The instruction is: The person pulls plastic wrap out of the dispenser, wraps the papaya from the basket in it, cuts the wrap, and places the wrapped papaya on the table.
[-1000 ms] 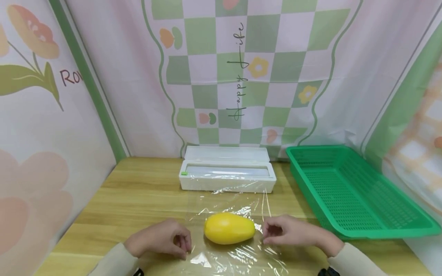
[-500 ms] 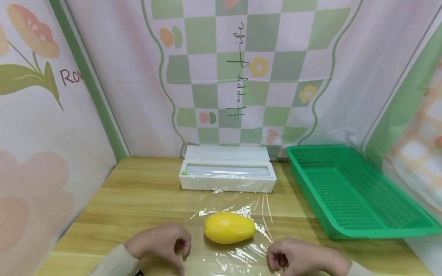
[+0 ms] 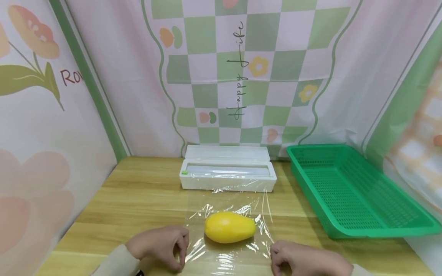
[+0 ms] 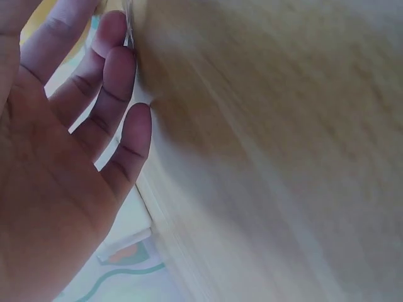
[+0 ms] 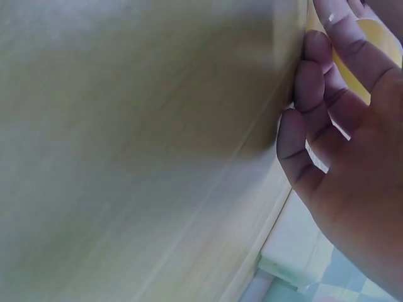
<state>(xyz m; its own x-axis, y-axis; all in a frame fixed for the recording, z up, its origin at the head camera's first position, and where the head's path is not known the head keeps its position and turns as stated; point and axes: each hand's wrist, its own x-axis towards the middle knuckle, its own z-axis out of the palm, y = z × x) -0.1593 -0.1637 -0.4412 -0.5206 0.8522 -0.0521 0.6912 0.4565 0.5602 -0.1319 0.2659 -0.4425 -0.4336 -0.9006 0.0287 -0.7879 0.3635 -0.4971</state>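
Observation:
A smooth yellow fruit, shaped like a papaya, lies on its side on a sheet of clear plastic wrap. The film runs from a white wrap dispenser, its lid raised, toward the front of the table. At the film's left front my left hand pinches its edge between thumb and fingertips. My right hand pinches the opposite edge, at the right front. Both wrist views show the fingers bent down at the tabletop, with the fruit partly visible behind them; the thumbs are largely out of sight there.
On the right of the wooden table stands a green plastic basket. A small green slider sits at the dispenser's left end. Patterned curtains hang behind and at both sides.
My right hand has moved from beside the fruit toward the front and slightly right. The left hand has shifted slightly, its thumb and fingers closing together. The film near the fruit looks tauter.

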